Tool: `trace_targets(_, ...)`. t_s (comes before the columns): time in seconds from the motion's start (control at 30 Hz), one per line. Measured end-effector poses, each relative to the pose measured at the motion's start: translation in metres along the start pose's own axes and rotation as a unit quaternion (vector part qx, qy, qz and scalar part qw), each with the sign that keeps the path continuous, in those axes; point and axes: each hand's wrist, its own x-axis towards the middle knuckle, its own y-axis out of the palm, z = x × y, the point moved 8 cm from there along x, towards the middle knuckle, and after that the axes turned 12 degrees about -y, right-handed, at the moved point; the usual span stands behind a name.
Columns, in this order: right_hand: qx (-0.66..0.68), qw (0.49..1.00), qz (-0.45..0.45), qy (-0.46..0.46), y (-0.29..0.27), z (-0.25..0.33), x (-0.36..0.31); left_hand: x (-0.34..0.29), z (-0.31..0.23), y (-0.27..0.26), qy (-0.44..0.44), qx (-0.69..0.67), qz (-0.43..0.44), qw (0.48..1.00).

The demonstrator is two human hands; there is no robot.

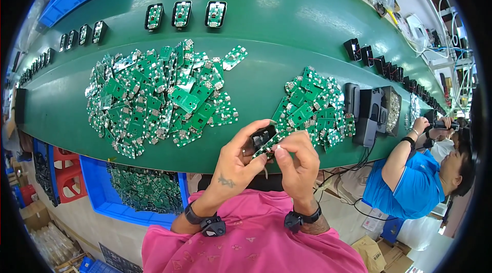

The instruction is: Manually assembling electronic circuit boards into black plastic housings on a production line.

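Note:
My left hand is closed round a small black plastic housing near the table's front edge. A narrow green circuit board sits at the housing's open side, under my left thumb. From the right, my right hand pinches a small white piece against the end of the board; its exact kind is too small to tell. To the left lies a big heap of green circuit boards, and a smaller heap of boards lies right behind my right hand.
Three black housings with boards stand farther back, with rows of others at left and housings at right. Grey devices and a box of small parts flank the right heap. A blue bin holds boards. A co-worker sits at right.

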Motion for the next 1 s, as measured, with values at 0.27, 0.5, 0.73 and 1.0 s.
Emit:
trace_targets(0.27, -0.028, 0.985, 0.159, -0.063, 0.000, 0.016, 0.027, -0.014, -0.019, -0.003, 0.061, 0.188, -0.022, 0.980)
trace_targets(0.5, -0.020, 0.958, 0.261, -0.119, 0.005, 0.024, 0.033, -0.015, -0.021, 0.007, 0.036, 0.212, 0.015, 0.977)
trace_targets(0.73, -0.035, 0.949, 0.293, -0.113, 0.005, 0.021, 0.031, -0.013, -0.022, 0.009, 0.033, 0.231, 0.013, 0.972)
trace_targets(1.0, -0.009, 0.949, 0.303, -0.091, 0.005, 0.015, 0.028, -0.012, -0.026, 0.012, 0.051, 0.380, 0.027, 0.923)
